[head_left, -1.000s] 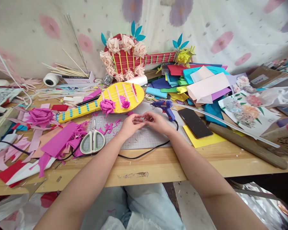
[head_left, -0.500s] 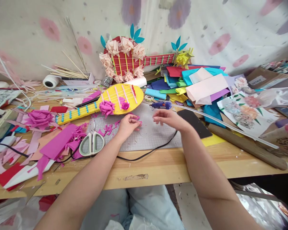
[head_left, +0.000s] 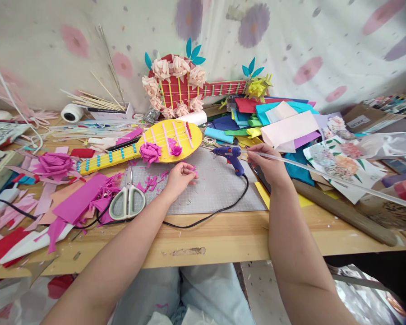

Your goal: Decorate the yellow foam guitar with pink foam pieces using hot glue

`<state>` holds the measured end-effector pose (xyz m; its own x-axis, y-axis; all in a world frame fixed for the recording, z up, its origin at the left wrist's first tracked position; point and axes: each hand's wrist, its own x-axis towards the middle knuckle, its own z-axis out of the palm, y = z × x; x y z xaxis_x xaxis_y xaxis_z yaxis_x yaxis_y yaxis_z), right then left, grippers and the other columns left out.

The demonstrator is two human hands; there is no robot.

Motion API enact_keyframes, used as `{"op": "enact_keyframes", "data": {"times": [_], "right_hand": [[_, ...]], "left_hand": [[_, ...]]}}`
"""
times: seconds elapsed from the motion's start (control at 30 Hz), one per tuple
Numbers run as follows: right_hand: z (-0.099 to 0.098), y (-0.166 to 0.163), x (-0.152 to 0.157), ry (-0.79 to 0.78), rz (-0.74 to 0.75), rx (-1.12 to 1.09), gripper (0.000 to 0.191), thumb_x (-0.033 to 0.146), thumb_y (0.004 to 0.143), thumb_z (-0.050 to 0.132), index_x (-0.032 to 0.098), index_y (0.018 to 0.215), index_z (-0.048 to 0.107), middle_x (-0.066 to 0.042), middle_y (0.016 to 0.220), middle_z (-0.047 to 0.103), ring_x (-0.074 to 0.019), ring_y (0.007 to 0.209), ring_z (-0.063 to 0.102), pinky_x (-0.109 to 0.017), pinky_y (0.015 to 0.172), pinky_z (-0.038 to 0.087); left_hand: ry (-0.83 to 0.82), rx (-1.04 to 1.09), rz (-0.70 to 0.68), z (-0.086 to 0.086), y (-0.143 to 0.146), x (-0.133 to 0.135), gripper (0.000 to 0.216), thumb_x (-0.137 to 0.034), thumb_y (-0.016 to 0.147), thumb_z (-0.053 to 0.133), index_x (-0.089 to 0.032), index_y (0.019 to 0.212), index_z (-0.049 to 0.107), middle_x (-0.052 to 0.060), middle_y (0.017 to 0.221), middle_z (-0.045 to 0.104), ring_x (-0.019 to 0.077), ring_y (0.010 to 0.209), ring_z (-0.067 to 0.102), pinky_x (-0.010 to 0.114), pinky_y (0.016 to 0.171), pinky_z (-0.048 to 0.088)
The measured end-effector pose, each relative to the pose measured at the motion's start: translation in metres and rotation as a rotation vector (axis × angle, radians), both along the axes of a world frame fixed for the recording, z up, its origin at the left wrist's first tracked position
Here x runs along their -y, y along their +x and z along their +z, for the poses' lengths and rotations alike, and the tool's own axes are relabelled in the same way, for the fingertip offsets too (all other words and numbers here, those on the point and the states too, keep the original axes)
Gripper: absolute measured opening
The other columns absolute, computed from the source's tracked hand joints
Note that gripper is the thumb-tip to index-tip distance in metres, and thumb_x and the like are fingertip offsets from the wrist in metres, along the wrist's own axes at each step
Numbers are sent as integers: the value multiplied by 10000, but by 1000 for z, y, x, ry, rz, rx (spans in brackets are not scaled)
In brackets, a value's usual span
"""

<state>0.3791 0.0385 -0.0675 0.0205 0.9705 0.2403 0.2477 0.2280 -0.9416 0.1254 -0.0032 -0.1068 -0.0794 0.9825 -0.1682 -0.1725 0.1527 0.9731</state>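
Note:
My left hand point(head_left: 180, 179) is pinched over the grey cutting mat point(head_left: 209, 196), with a small bit of magenta paper point(head_left: 195, 170) showing at the fingertips. My right hand point(head_left: 269, 166) grips a long clear glue stick point(head_left: 325, 173) just behind a blue glue gun point(head_left: 232, 158). The gun's nozzle points left and its black cord point(head_left: 216, 211) curls over the mat. Beyond my left hand lies a yellow paper guitar point(head_left: 186, 140) with magenta flowers on it. Pale green-handled scissors point(head_left: 127, 198) rest on the mat's left side.
Magenta paper point(head_left: 81, 198) and scraps cover the left. A red guitar point(head_left: 213, 89) with pale roses stands at the back. Folded coloured papers point(head_left: 291, 128) are piled at right, near a wooden stick point(head_left: 345, 214). A dark flat object is partly hidden by my right hand.
My right hand has moved right and closed on the glue stick behind the gun. The glue gun's handle now shows, and the stick's far end has swung up slightly. My left hand stays put.

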Motion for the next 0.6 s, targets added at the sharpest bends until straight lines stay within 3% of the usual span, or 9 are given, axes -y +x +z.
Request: {"op": "enact_keyframes", "data": {"times": [0.3, 0.6], "right_hand": [[-21, -8, -12, 210, -287, 213, 311, 491, 751, 671, 197, 732, 574, 12, 557, 545, -137, 520, 496, -285, 525, 395], [-24, -17, -12, 253, -392, 283, 422, 614, 740, 616, 214, 670, 505, -6, 593, 549, -165, 568, 511, -311, 572, 410]], "left_hand": [[-10, -8, 8, 3, 0, 0, 171, -33, 716, 630, -133, 805, 523, -12, 633, 599, 117, 627, 638, 206, 487, 523], [-8, 7, 23, 2, 1, -1, 168, -12, 717, 622, -134, 790, 532, -16, 622, 598, 120, 611, 640, 208, 481, 521]]}}
